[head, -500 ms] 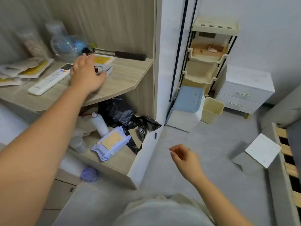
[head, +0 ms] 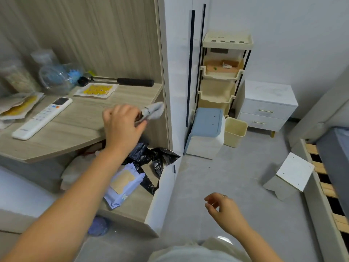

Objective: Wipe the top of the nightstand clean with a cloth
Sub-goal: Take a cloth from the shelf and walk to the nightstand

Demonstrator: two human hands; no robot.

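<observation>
1. A bedroom with a smooth grey floor (head: 226,186) is shown. A wood-grain laminate shelf (head: 85,118) stands at the left, and the white two-drawer nightstand (head: 270,91) is set against the far wall at the right, near a slatted bed frame.
2. A small grey cloth (head: 155,110), soft and crumpled, is pinched in the curled fingers (head: 140,124) of the left hand (head: 120,127). It is held above the shelf's right edge, well apart from the nightstand.
3. The right hand (head: 224,210) is held low over the floor, its fingers loosely curled with nothing gripped.
4. Fetching the cloth is judged done. The carry across the room and the whole wipe are left.
5. The nightstand's top is flat, rectangular and matt. Faint pale marks are seen on it, but marbling or smudges cannot be told apart.
6. A hard, glossy white remote control (head: 43,118) lies on the shelf.
</observation>
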